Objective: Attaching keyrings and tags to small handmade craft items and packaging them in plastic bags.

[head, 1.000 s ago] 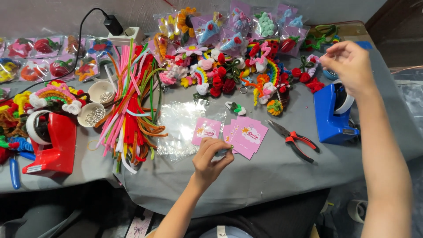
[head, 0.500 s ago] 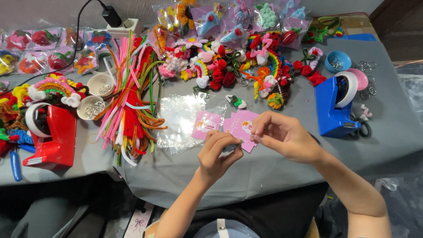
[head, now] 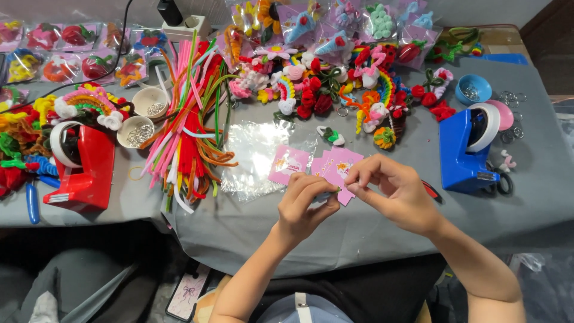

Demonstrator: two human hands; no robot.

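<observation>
Head view. Both hands meet over the table's near edge: left hand and right hand pinch, fingertips together, one pink card at the front of a small stack of pink cards. Clear plastic bags lie just left; pipe cleaners farther left; blue tape dispenser right; red tape dispenser far left.

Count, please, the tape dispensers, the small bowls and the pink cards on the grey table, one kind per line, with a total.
Tape dispensers: 2, one red, one blue
Small bowls: 3, two cream, one blue
Pink cards: at least 3, one apart, the rest overlapping beside the hands
Total: at least 8
</observation>
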